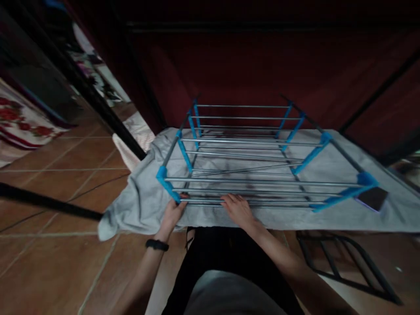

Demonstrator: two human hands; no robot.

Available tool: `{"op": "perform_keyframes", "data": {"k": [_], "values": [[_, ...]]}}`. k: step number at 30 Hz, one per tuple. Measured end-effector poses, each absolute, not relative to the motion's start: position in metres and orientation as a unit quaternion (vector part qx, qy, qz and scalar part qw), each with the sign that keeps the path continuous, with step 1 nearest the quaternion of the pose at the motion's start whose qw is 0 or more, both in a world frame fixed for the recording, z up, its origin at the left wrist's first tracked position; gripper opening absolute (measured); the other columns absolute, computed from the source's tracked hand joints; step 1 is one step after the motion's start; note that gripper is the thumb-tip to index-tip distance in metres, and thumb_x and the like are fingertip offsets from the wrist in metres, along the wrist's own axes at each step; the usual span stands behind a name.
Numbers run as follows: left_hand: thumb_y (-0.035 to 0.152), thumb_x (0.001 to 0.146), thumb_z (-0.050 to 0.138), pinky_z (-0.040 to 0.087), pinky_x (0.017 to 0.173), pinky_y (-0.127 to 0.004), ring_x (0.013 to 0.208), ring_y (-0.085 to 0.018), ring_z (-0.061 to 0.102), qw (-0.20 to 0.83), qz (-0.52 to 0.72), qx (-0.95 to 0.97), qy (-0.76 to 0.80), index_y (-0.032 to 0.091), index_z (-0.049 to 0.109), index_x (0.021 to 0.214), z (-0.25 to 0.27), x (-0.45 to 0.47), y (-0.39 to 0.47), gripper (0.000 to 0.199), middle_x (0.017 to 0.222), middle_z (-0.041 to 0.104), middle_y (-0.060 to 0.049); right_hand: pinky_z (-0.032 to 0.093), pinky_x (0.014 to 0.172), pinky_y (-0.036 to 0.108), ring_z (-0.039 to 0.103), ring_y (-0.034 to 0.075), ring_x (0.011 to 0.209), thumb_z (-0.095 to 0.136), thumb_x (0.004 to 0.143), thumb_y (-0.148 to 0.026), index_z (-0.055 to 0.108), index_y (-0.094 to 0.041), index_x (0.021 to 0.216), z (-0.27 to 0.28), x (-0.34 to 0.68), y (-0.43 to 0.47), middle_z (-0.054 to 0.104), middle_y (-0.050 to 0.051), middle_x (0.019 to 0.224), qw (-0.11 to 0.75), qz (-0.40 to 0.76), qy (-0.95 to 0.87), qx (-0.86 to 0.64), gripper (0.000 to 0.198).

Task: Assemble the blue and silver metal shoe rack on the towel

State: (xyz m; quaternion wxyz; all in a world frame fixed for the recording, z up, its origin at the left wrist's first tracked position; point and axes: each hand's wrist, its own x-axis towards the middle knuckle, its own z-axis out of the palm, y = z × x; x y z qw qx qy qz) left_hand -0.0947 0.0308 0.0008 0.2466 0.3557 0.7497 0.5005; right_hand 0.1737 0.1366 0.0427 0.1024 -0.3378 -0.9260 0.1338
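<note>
A shoe rack point(249, 181) of thin grey metal rods and blue plastic connectors lies along a surface covered with a grey cloth point(144, 205). At its near left corner, my left hand point(173, 213) is closed around the end of the frame, beside a blue connector. My right hand point(238, 211) has its fingers curled over the near rods, left of the middle. What the fingertips do beneath the rods is hidden. Both hands touch the same rack.
A dark phone-like slab point(372, 198) lies on the cloth at the right. Black metal bars point(348, 262) sit below the near edge. A dark red panel point(262, 65) rises behind the rack. Black poles point(49, 201) and tiled floor point(65, 258) are at the left.
</note>
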Motion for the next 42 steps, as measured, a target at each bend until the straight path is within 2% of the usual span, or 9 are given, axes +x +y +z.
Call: {"op": "perform_keyframes", "data": {"k": [6, 12, 21, 29, 38, 42], "values": [[0.049, 0.069, 0.069, 0.049, 0.088, -0.038, 0.087, -0.023, 0.064, 0.229, 0.535, 0.347, 0.735, 0.021, 0.065, 0.089, -0.0079, -0.0916, 0.0261, 0.035, 0.087, 0.07, -0.003, 0.046, 0.092, 0.032, 0.064, 0.019, 0.103, 0.044, 0.102, -0.027, 0.066, -0.023, 0.117, 0.0384, 0.176, 0.1331, 0.07, 0.008, 0.113, 0.11, 0.107, -0.931, -0.331, 0.027], [0.045, 0.072, 0.069, 0.047, 0.089, -0.039, 0.088, -0.024, 0.063, 0.223, 0.546, 0.351, 0.727, 0.02, 0.066, 0.089, -0.0051, -0.0905, 0.029, 0.031, 0.09, 0.071, -0.005, 0.045, 0.092, 0.033, 0.064, 0.019, 0.103, 0.043, 0.103, -0.03, 0.067, -0.025, 0.117, 0.0367, 0.1767, 0.1326, 0.07, 0.006, 0.115, 0.13, 0.106, -0.924, -0.344, 0.028], [0.051, 0.075, 0.067, 0.046, 0.094, -0.042, 0.093, -0.026, 0.064, 0.214, 0.548, 0.349, 0.73, 0.02, 0.067, 0.086, -0.0053, -0.0907, 0.0306, 0.032, 0.092, 0.072, -0.006, 0.044, 0.092, 0.034, 0.064, 0.02, 0.099, 0.041, 0.104, -0.032, 0.066, -0.025, 0.119, 0.0358, 0.1784, 0.133, 0.071, 0.005, 0.114, 0.142, 0.11, -0.922, -0.342, 0.03], [0.049, 0.08, 0.06, 0.048, 0.088, -0.039, 0.087, -0.023, 0.064, 0.223, 0.531, 0.355, 0.737, 0.02, 0.066, 0.081, -0.0025, -0.0892, 0.03, 0.03, 0.084, 0.07, -0.003, 0.043, 0.093, 0.034, 0.065, 0.021, 0.098, 0.041, 0.104, -0.032, 0.067, -0.024, 0.118, 0.0377, 0.1796, 0.1321, 0.071, 0.007, 0.112, 0.151, 0.099, -0.925, -0.333, 0.03], [0.049, 0.079, 0.06, 0.048, 0.089, -0.036, 0.09, -0.023, 0.064, 0.228, 0.513, 0.356, 0.747, 0.02, 0.068, 0.081, -0.0041, -0.0917, 0.0297, 0.031, 0.085, 0.072, -0.003, 0.046, 0.087, 0.035, 0.066, 0.02, 0.093, 0.047, 0.102, -0.028, 0.067, -0.024, 0.116, 0.0318, 0.18, 0.1339, 0.073, 0.005, 0.107, 0.18, 0.067, -0.93, -0.313, 0.025], [0.051, 0.078, 0.058, 0.048, 0.085, -0.035, 0.085, -0.023, 0.064, 0.232, 0.505, 0.354, 0.753, 0.02, 0.068, 0.079, -0.0027, -0.0926, 0.0304, 0.033, 0.082, 0.072, -0.004, 0.046, 0.087, 0.036, 0.066, 0.02, 0.092, 0.049, 0.102, -0.028, 0.068, -0.024, 0.117, 0.033, 0.1798, 0.1346, 0.073, 0.005, 0.107, 0.176, 0.06, -0.932, -0.312, 0.025]]}}
